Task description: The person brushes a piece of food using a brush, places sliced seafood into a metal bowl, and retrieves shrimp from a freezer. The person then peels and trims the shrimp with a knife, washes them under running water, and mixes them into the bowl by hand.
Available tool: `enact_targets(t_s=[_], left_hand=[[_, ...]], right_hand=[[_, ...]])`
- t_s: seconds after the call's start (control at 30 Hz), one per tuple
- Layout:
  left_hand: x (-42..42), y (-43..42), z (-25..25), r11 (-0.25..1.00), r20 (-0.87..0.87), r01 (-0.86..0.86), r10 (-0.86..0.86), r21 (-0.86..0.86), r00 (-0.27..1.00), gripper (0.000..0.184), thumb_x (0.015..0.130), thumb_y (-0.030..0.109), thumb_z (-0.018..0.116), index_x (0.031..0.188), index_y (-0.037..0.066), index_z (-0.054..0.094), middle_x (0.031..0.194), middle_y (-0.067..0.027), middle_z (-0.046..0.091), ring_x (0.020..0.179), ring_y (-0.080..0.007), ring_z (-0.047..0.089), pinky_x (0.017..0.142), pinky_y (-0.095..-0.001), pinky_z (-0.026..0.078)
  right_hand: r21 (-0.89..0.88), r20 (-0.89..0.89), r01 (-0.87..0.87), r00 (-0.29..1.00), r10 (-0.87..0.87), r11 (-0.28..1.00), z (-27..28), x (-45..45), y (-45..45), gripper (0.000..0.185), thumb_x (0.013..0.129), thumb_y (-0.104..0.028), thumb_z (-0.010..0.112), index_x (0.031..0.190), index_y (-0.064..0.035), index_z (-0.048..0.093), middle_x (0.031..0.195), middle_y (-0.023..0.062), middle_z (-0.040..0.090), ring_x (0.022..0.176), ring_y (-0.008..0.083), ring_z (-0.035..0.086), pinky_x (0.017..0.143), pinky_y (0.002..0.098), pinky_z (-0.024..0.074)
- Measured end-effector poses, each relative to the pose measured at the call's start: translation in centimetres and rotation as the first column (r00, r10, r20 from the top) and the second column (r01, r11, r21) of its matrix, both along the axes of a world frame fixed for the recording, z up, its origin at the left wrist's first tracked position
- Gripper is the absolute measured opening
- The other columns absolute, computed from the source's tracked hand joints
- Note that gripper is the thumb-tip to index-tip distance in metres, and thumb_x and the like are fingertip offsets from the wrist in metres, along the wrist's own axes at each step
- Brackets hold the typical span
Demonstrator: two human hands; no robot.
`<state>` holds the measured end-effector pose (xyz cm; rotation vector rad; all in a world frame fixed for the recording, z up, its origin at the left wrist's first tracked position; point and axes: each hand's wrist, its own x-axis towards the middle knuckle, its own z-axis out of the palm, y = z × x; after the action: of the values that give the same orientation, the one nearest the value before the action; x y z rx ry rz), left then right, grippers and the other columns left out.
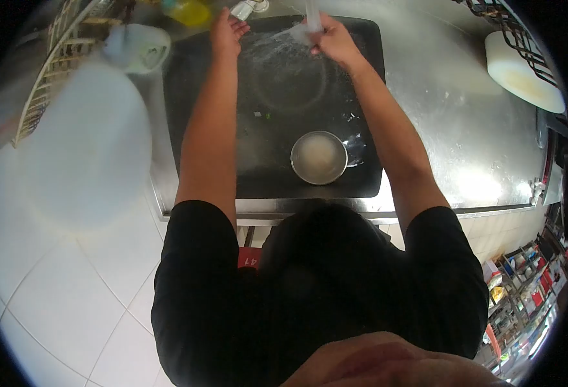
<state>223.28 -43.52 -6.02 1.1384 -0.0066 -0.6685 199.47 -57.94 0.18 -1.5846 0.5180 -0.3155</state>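
At the far left corner of the dark sink point(216, 161), my left hand point(227, 35) is beside a white tap fitting point(248, 8), its fingers apart and nothing visible in them. My right hand point(337, 44) is at the far right, at a pale stream of water point(313, 16) coming down from above. Its fingers are curled together, and what they hold, if anything, is lost in the splash. Water spreads over the sink bottom to its left. Nearer to me, a round metal bowl point(319, 158) holds cloudy whitish liquid.
Small scraps, one a green bit point(268, 116), lie on the sink bottom. Steel counter point(452, 129) runs to the right, with a white basin point(523, 74) under a dark wire rack point(519, 29). A yellow bottle point(187, 11) and a pale rack point(42, 84) are at left.
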Motion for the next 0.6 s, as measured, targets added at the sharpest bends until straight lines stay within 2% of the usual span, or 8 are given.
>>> enact_targets(t_s=[0.03, 0.1, 0.17, 0.27, 0.3, 0.37, 0.47, 0.6], left_hand=[[0.2, 0.0, 0.2, 0.998, 0.047, 0.061, -0.061, 0.006, 0.997, 0.043, 0.092, 0.021, 0.060, 0.125, -0.004, 0.048, 0.096, -0.0141, 0.060, 0.077, -0.0216, 0.060, 0.065, -0.0338, 0.053], [0.5, -0.4, 0.5, 0.990, 0.120, 0.122, -0.129, 0.069, 0.984, 0.042, 0.091, 0.020, 0.061, 0.123, -0.004, 0.050, 0.095, -0.0137, 0.061, 0.076, -0.0211, 0.061, 0.065, -0.0330, 0.053], [0.8, -0.8, 0.4, 0.976, 0.169, 0.115, -0.147, 0.185, 0.975, 0.039, 0.089, 0.018, 0.064, 0.120, -0.003, 0.052, 0.095, -0.0131, 0.062, 0.075, -0.0201, 0.062, 0.066, -0.0320, 0.053], [-0.6, -0.6, 1.2, 0.968, 0.496, 0.029, -0.153, 0.248, 0.855, 0.032, 0.085, 0.012, 0.067, 0.113, 0.000, 0.056, 0.097, -0.0129, 0.063, 0.076, -0.0188, 0.062, 0.067, -0.0303, 0.052], [-1.6, -0.4, 2.1, 0.922, 0.551, -0.044, -0.191, 0.385, 0.812, 0.034, 0.084, 0.009, 0.070, 0.115, 0.001, 0.059, 0.108, -0.0148, 0.063, 0.096, -0.0227, 0.062, 0.073, -0.0328, 0.053], [-1.9, -0.3, 2.2, 0.838, 0.741, -0.212, -0.292, 0.503, 0.604, 0.033, 0.081, 0.010, 0.072, 0.111, 0.001, 0.060, 0.104, -0.0149, 0.063, 0.093, -0.0255, 0.062, 0.076, -0.0361, 0.051], [-2.3, -0.6, 2.4, 0.796, 0.917, -0.460, -0.379, 0.393, 0.127, 0.031, 0.077, 0.012, 0.073, 0.101, 0.000, 0.059, 0.095, -0.0155, 0.062, 0.090, -0.0318, 0.060, 0.081, -0.0424, 0.047], [-2.0, -0.4, 1.6, 0.731, 0.871, -0.543, -0.491, 0.413, 0.002, 0.037, 0.075, 0.013, 0.067, 0.108, -0.003, 0.058, 0.102, -0.0207, 0.059, 0.097, -0.0384, 0.057, 0.089, -0.0462, 0.044]], right_hand=[[-0.262, -0.178, -0.141, 0.979, 0.096, 0.955, -2.1, -0.7, -0.2, 0.034, 0.078, -0.003, 0.055, 0.110, -0.0061, 0.064, 0.090, 0.0122, 0.067, 0.081, 0.0225, 0.066, 0.069, 0.0343, 0.0547], [-0.614, -0.548, -0.488, 0.829, 0.110, 0.620, -8.8, -2.8, -0.8, 0.032, 0.078, -0.004, 0.056, 0.107, -0.0114, 0.066, 0.096, 0.0188, 0.068, 0.090, 0.0291, 0.068, 0.078, 0.0402, 0.0540], [-0.546, -0.560, -0.411, 0.827, 0.047, 0.730, -8.4, -5.6, 1.8, 0.031, 0.077, -0.003, 0.057, 0.105, -0.0117, 0.067, 0.103, 0.0201, 0.067, 0.098, 0.0353, 0.065, 0.082, 0.0436, 0.0524], [-0.519, -0.460, -0.306, 0.887, 0.041, 0.798, -4.8, -11.0, 6.3, 0.042, 0.076, -0.001, 0.058, 0.116, -0.0144, 0.058, 0.101, 0.0218, 0.065, 0.096, 0.0383, 0.064, 0.080, 0.0463, 0.0521], [-0.494, -0.458, -0.272, 0.889, 0.019, 0.825, -3.3, -12.5, 7.7, 0.047, 0.075, -0.001, 0.058, 0.120, -0.0152, 0.054, 0.099, 0.0222, 0.065, 0.094, 0.0391, 0.064, 0.080, 0.0475, 0.0516], [-0.335, -0.600, -0.279, 0.799, 0.025, 0.900, -2.1, -16.0, 9.9, 0.052, 0.074, 0.000, 0.060, 0.124, -0.0124, 0.048, 0.097, 0.0228, 0.064, 0.091, 0.0407, 0.063, 0.078, 0.0490, 0.0512], [-0.494, -0.395, -0.141, 0.916, -0.076, 0.858, -3.6, -22.0, 11.9, 0.048, 0.074, 0.000, 0.061, 0.120, -0.0071, 0.049, 0.104, 0.0211, 0.062, 0.094, 0.0404, 0.062, 0.078, 0.0484, 0.0517], [-0.562, -0.145, 0.086, 0.969, -0.200, 0.823, 1.7, -27.8, 12.2, 0.038, 0.075, 0.006, 0.060, 0.111, -0.0053, 0.056, 0.115, 0.0154, 0.055, 0.095, 0.0334, 0.062, 0.076, 0.0398, 0.0547]])
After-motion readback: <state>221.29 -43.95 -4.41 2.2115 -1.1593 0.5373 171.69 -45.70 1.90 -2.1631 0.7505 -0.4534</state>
